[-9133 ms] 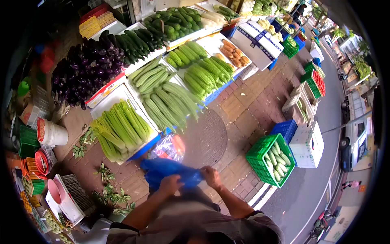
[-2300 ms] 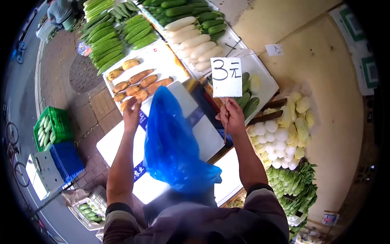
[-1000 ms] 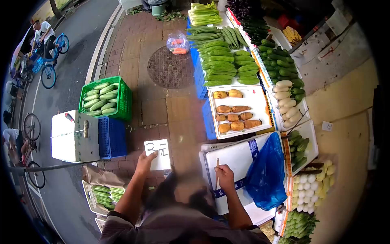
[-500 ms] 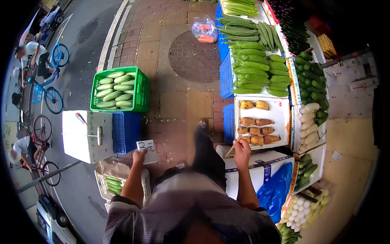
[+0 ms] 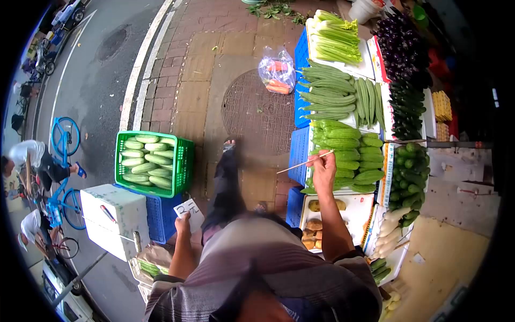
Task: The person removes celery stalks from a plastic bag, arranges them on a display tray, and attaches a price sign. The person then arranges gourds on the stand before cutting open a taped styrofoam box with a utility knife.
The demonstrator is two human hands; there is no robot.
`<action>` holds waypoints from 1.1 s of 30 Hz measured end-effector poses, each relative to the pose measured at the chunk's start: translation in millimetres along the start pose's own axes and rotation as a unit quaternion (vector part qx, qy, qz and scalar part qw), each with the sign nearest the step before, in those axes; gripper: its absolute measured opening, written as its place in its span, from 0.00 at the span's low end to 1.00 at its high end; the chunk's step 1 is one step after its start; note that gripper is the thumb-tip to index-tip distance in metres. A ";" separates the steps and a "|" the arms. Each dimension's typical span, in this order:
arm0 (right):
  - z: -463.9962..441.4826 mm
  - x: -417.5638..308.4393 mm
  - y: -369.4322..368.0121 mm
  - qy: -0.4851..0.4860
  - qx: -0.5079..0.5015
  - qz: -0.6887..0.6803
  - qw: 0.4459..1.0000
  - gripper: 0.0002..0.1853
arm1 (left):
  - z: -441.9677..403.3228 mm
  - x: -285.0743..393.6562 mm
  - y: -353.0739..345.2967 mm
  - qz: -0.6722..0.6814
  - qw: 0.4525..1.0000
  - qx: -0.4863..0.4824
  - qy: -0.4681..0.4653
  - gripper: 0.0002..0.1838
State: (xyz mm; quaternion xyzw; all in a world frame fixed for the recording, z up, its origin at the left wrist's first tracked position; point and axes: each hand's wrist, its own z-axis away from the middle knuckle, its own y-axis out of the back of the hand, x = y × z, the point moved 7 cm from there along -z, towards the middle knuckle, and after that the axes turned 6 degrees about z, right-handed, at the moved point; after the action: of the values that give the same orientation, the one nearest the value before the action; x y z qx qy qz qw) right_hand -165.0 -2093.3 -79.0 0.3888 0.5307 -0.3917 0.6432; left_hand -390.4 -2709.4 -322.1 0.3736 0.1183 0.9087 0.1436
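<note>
- Moved since half a second ago: right hand (image 5: 324, 173) with the thin, straight wooden stick (image 5: 295, 166) went from beside the tray of brown segmented roots (image 5: 314, 225) to in front of the light-green ridged gourds (image 5: 335, 134).
- White square card, black handwriting (image 5: 194, 212): out to my left, tilted, just beside the blue plastic crate (image 5: 162, 217). Apart from the stick.
- Left hand (image 5: 183, 222): thumb and fingers closed on one edge of the card, part of the writing covered.
- Right grip: fingertips pinched together on the stick near one end, long end pointing left. Can't tell if stick or knuckles touch the gourds.
- To handle these well: light edge pinch so the card doesn't bend; firmer pinch on the stick, since the long free end could swing; I'd keep that tip off the produce.
- Surface: brick paving (image 5: 196, 86), looks flat, with a round patterned manhole cover (image 5: 252, 115) ahead. Clear plastic bag with orange contents (image 5: 277, 75) at its far edge, a likely trip point.
- Room: walkway between the stall on my right and, on my left, the green plastic crate of pale cucumbers (image 5: 181, 185) and white foam box (image 5: 113, 217). Grey road (image 5: 91, 107) beyond.
</note>
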 end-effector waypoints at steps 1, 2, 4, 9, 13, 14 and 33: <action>-26.3 -4.4 -9.9 -0.001 0.015 0.003 1.000 0.10 | -38.7 4.5 -12.6 -0.078 0.997 0.013 0.004 0.23; -55.4 5.2 -14.8 0.004 0.034 0.004 0.999 0.09 | -70.3 21.3 -26.8 -0.136 0.990 0.018 -0.029 0.24; -117.8 -17.4 -44.5 -0.012 0.052 -0.044 0.998 0.08 | -112.6 86.4 -69.6 -0.133 0.991 0.003 -0.029 0.27; -237.2 -65.0 -73.4 -0.028 0.056 -0.107 0.992 0.07 | -212.5 316.2 -192.7 -0.205 0.974 -0.012 -0.094 0.25; -346.6 -78.7 -90.8 -0.031 0.066 -0.127 0.989 0.07 | -217.8 508.2 -345.8 -0.003 0.978 -0.149 -0.146 0.20; -375.2 -72.8 -94.7 -0.024 0.076 -0.141 0.987 0.07 | -215.9 547.0 -378.9 -0.005 0.976 -0.152 -0.159 0.20; -832.7 -158.0 -17.6 0.086 0.215 0.027 0.972 0.11 | -191.7 900.6 -1001.8 -0.025 0.871 -0.486 -0.066 0.31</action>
State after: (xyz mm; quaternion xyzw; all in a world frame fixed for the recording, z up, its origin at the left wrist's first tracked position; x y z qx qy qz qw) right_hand -516.4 -1323.0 -36.2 0.5644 0.4764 -0.4448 0.5067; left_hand -966.4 -1483.0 -196.9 0.3124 -0.3391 0.8209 0.3369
